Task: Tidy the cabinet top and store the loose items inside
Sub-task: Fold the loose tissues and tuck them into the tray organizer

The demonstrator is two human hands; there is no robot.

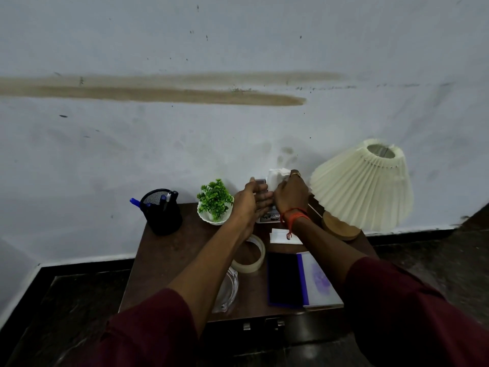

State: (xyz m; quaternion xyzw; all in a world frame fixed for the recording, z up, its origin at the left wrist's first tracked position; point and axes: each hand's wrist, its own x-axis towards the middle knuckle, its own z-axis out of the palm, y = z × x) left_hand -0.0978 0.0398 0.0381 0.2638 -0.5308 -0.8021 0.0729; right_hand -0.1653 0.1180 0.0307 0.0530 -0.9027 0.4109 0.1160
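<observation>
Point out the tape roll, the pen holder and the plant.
tape roll (252,268), head view, on its front rim.
pen holder (165,221), head view, on its black mesh wall.
plant (213,197), head view, on its green leaves.

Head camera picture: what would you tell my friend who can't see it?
Two hands reach to the back of a brown wooden cabinet top: the left hand lies flat against a small box, and the right hand grips the white tissue sticking out of it. Nearby stand a black mesh pen holder, a green potted plant and a cream pleated lamp.
</observation>
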